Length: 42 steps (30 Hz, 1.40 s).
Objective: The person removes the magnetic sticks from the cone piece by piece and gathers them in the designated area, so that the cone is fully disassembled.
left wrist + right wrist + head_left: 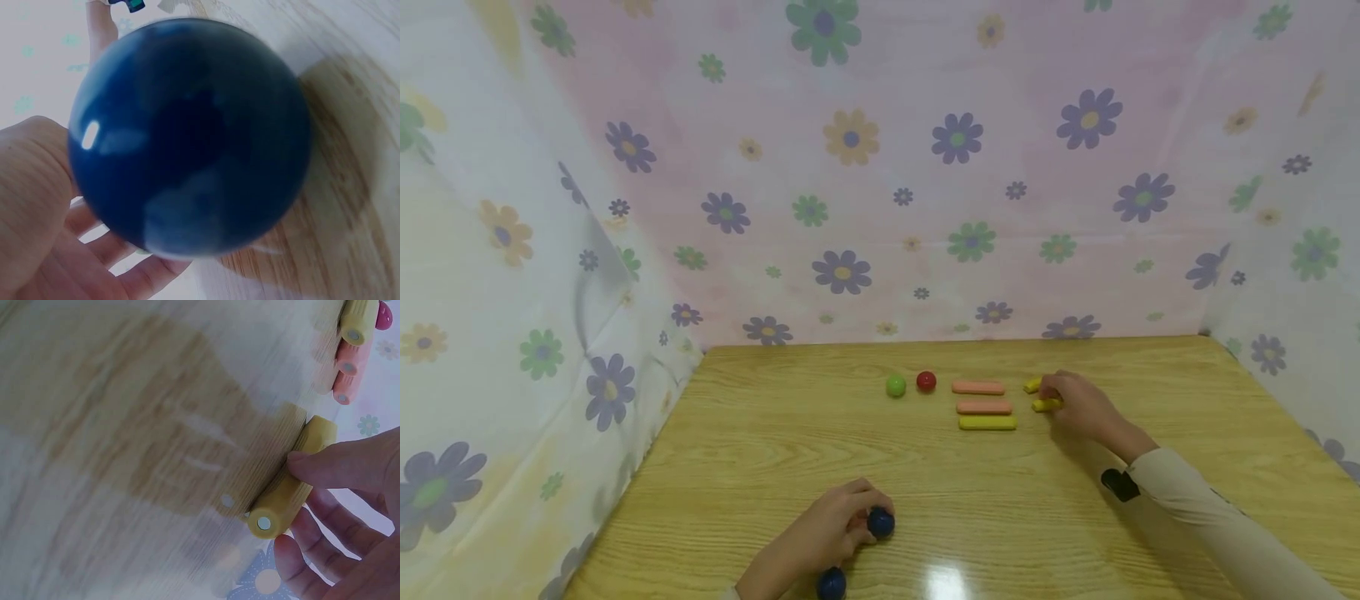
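Observation:
Near the front of the table, my left hand (835,521) grips a dark blue ball (881,522) between thumb and fingers. A second dark blue ball (831,583) lies beside that wrist. One dark blue ball (187,137) fills much of the left wrist view and hides part of the hand behind it. Farther off to the right, my right hand (1078,406) pinches a yellow rod (290,481) with a silver disc in its end, thumb on one side and fingers on the other. In the head view two yellow rods, a nearer (1045,406) and a farther (1033,385), stick out from under this hand.
Left of the right hand lie two pink rods, one behind (978,387) and one in front (983,407), with another yellow rod (987,423) alongside. A red ball (927,381) and a green ball (896,386) sit farther left. Flowered cloth (917,167) walls the wooden table (737,450).

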Each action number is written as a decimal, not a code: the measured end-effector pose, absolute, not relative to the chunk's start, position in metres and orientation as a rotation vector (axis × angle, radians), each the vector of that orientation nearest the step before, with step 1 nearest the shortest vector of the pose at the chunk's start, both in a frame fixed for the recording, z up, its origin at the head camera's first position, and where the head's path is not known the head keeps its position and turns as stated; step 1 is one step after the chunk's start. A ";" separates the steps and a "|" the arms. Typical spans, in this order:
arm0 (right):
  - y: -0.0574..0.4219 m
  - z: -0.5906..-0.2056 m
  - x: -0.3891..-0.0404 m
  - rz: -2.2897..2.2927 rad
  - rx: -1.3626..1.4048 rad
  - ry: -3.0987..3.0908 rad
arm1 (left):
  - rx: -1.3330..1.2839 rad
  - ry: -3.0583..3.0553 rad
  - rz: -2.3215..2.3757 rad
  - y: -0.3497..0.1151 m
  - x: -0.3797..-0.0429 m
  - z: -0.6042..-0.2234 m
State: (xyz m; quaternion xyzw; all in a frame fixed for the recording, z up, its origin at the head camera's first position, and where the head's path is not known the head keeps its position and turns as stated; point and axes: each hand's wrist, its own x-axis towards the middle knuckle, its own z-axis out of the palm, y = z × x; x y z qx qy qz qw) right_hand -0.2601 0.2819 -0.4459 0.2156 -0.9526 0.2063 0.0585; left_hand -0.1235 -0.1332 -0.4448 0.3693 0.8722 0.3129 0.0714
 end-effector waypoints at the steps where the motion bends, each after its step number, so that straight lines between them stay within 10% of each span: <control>1: 0.282 -0.446 -0.260 0.624 0.647 -2.887 | 1.107 2.622 0.939 -0.133 -0.123 -0.445; 42: 0.193 -0.401 -0.173 0.719 1.209 -2.869 | 1.063 2.674 0.751 -0.115 -0.118 -0.435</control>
